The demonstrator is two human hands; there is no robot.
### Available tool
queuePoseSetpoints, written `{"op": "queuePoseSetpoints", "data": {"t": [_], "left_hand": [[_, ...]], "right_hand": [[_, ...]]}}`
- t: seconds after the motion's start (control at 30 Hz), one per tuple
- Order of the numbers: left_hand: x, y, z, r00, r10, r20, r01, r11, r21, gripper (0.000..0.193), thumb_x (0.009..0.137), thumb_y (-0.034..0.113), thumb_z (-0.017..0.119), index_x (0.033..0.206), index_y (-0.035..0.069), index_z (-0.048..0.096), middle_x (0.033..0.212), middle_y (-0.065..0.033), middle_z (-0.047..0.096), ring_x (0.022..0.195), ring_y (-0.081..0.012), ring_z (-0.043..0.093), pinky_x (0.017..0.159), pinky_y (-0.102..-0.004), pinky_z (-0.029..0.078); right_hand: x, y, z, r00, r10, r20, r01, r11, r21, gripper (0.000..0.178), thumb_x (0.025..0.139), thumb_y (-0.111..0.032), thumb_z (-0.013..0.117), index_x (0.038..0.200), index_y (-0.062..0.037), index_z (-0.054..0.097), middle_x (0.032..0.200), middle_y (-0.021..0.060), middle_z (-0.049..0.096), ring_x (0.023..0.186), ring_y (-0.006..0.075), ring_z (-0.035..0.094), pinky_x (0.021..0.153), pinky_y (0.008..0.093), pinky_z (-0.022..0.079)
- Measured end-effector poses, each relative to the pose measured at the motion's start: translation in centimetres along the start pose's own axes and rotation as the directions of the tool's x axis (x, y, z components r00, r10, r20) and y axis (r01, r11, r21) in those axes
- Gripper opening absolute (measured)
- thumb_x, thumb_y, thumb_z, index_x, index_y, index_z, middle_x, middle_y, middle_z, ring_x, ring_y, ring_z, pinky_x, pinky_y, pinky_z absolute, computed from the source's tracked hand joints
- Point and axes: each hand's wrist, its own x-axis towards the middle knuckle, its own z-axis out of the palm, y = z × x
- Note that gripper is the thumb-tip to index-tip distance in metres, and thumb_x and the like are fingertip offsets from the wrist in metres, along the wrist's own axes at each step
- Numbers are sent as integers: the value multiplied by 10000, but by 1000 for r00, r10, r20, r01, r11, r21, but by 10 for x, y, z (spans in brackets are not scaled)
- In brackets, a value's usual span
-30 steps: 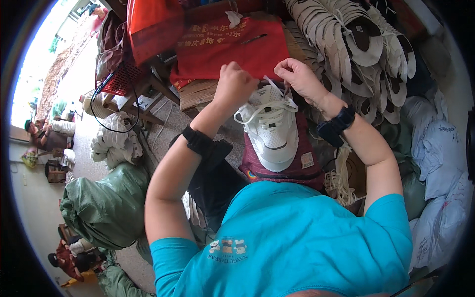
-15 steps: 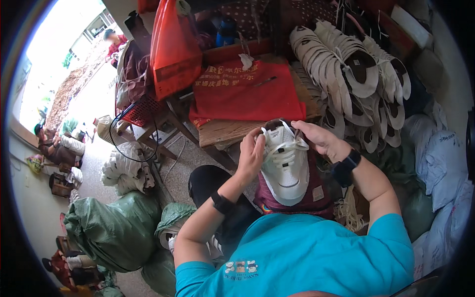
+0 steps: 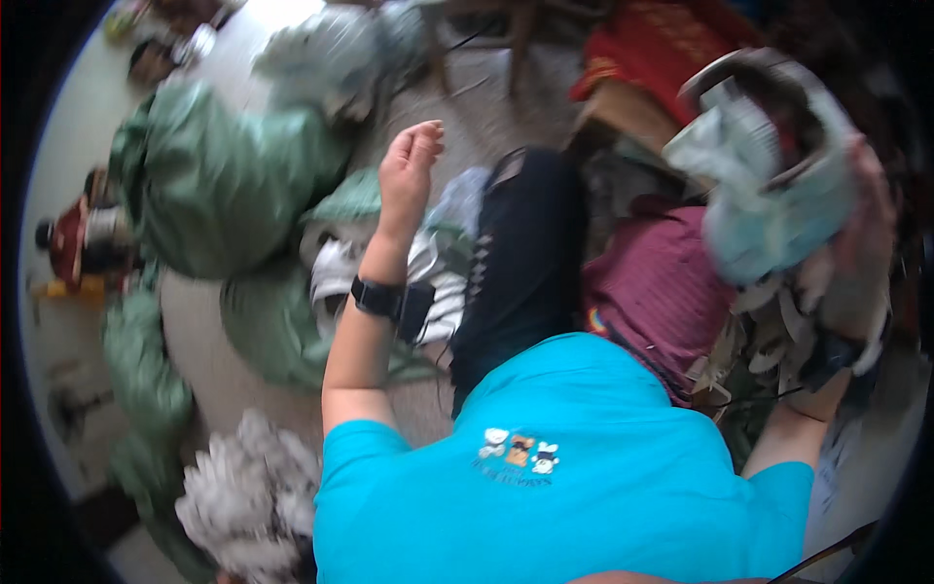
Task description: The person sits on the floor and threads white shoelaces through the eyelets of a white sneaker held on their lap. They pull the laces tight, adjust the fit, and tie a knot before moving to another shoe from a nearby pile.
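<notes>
My left hand (image 3: 409, 165) is raised over the floor beside my dark-trousered knee, its fingers curled in with nothing visible between them. At the right, a white lace-up shoe (image 3: 754, 209), smeared by motion, is held up with its dark-lined opening facing upward. My right hand (image 3: 869, 200) lies along the shoe's right side and grips it; blur hides the separate fingers. Below and left of the shoe, a maroon cloth (image 3: 662, 277) covers my lap. Pale shoe uppers (image 3: 866, 311) hang close to my right forearm.
A green sack (image 3: 219, 180) stands on the left, and an open one beside my knee holds white shoes (image 3: 336, 282). A pile of whitish pieces (image 3: 248, 492) sits at lower left. A wooden table with a red cloth (image 3: 662, 54) is at upper right. Another person (image 3: 68, 243) sits far left.
My view has swung, shifting the surroundings. The shoe has left my lap and moved right with my right hand. My left hand has let go of it and moved away left.
</notes>
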Motion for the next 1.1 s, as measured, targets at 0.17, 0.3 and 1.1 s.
{"op": "queuePoseSetpoints", "data": {"t": [0.17, 0.3, 1.1], "left_hand": [[-142, -121, -162, 824, -308, -476, 487, 814, 316, 334, 977, 302, 626, 1053, -18, 687, 845, -63, 695, 751, -139, 621, 721, -302, 515], [-249, -175, -180, 766, -478, -431, 642, 529, 555, 302, 907, 266, 664, 1073, 16, 698, 947, -207, 703, 882, -343, 675, 818, -424, 527], [-274, -180, -173, 797, -215, -565, 604, 251, 757, 246, 884, 138, 587, 1117, 70, 551, 1129, -177, 524, 1039, -399, 569, 881, -486, 493]], "right_hand": [[160, 58, -1, 981, -193, 21, 174, 828, -533, 451, 983, -333, 652, 1301, -20, 585, 1194, 68, 656, 1085, 148, 625, 952, 319, 501], [230, 138, -2, 884, -464, 60, 252, 366, -896, 568, 962, -418, 666, 1334, 0, 567, 1198, 127, 665, 1084, 189, 638, 938, 300, 488], [37, 148, 0, 923, -285, 258, 339, 290, -895, 321, 1049, -191, 545, 1339, -65, 593, 1342, 65, 610, 1242, 166, 559, 1073, 316, 426]]}}
